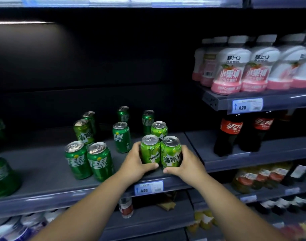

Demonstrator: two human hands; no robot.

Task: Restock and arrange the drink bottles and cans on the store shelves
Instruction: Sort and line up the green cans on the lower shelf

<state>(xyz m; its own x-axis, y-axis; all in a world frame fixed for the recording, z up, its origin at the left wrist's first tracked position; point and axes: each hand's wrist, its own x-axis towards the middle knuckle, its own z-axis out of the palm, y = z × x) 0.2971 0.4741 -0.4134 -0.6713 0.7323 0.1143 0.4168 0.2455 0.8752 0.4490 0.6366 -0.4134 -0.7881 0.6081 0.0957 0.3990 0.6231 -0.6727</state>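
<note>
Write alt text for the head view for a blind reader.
A left hand and right hand hold two light-green cans side by side on a shelf, near its edge. Darker green cans stand left; cola bottles right.

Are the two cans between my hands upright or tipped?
Upright. The left can and right can stand on the shelf, silver tops up.

The person's left hand (134, 164) and right hand (188, 164) are bare. The left forearm (89, 202) and right forearm (235, 202) are also uncovered along their whole visible length. Both forearms look smooth and fairly slim, widening away from the wrist. The left thumb (149, 166) and right thumb (171, 170) have rounded tips, and the other fingers are mostly hidden.
</note>
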